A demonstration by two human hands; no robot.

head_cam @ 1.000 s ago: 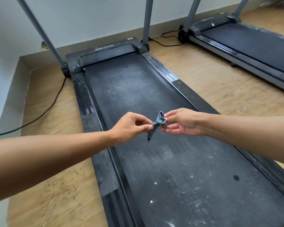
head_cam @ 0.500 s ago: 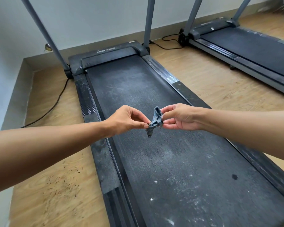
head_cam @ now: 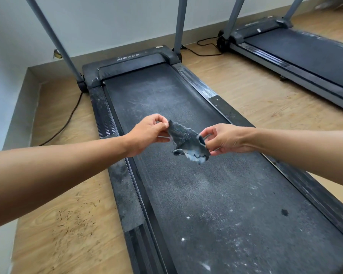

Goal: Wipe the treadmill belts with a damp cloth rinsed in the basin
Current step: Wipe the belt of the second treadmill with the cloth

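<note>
Cloth point(head_cam: 188, 140): small dark blue-grey rag, partly spread, frayed wavy edges, a paler patch at its lower corner; held in the air above the treadmill belt point(head_cam: 216, 194).
Left hand point(head_cam: 147, 133): thumb and fingertips pinch the cloth's upper left corner.
Right hand point(head_cam: 226, 138): fingers pinch the right edge.
Belt: dusty, white specks, one dark spot.

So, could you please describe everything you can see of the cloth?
The cloth is small, dark blue-grey, ragged-edged, with a paler patch at its lower corner. It hangs partly spread above the dusty belt, clear of it. The left hand pinches its upper left corner, the right hand its right edge.
</note>
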